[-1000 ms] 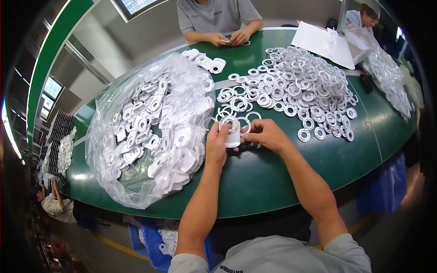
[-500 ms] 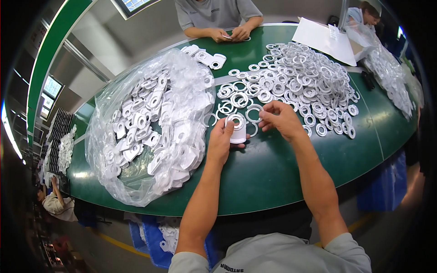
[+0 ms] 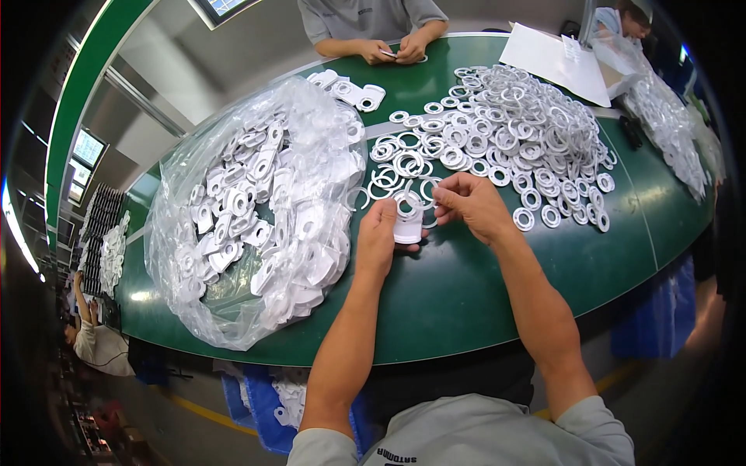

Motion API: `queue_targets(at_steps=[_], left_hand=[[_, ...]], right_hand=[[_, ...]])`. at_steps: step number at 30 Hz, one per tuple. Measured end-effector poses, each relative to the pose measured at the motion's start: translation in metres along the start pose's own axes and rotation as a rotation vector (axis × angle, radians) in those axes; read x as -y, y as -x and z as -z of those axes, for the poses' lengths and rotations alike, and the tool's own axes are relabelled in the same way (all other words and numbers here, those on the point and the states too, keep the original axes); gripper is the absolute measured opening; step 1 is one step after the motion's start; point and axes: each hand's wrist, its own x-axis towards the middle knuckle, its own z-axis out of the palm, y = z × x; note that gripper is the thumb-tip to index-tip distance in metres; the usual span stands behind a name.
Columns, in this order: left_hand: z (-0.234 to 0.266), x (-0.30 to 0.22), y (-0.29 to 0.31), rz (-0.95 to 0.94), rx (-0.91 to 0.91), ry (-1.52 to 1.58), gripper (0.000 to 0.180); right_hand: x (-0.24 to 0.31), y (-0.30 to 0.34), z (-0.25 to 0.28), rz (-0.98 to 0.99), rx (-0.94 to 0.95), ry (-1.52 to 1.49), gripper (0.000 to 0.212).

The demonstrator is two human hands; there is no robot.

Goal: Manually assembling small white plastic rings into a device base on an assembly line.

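Note:
My left hand point(image 3: 381, 233) grips a flat white plastic part point(image 3: 408, 231) with a straight lower end and a rounded, holed upper end. The thumb lies along its left edge and fingertips show at its right. Close by on the right, my right hand point(image 3: 472, 206) is closed in a pinch on a thin white ring point(image 3: 424, 206). That ring overlaps the part's rounded end; whether it is seated cannot be made out. Beyond my hands lies a heap of loose white rings point(image 3: 536, 128), a few of them right behind the part.
To the left, a clear plastic bag point(image 3: 326, 233) lies spread around many similar white parts point(image 3: 233, 206). More parts point(image 3: 365, 97) lie behind it. A co-worker's hands point(image 3: 392, 52) are across the green table point(image 3: 435, 311). A white sheet point(image 3: 556, 66) lies far right; blue bins point(image 3: 268, 412) stand below.
My right hand has moved slightly left, bringing the ring from beside the part to over its rounded end. My left hand still holds the part in nearly the same place.

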Motion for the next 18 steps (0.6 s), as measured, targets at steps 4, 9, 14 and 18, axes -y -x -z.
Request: queue_targets(at_steps=[4,9,14,18], left_hand=[[-0.003,-0.001,0.0,0.002,-0.006,-0.019,0.032],[0.002,0.001,0.0,-0.011,0.019,-0.081,0.04],[-0.003,0.0,0.001,0.009,0.009,0.048,0.038],[-0.001,0.008,-0.002,-0.036,0.019,0.042,0.039]], right_hand=[[0.003,0.003,-0.003,-0.007,-0.03,-0.018,0.021],[0.001,0.002,-0.008,-0.065,-0.034,-0.009,0.019],[-0.005,0.002,-0.01,-0.036,-0.05,0.087,0.018],[-0.009,0.001,-0.014,-0.02,-0.085,0.148,0.019]])
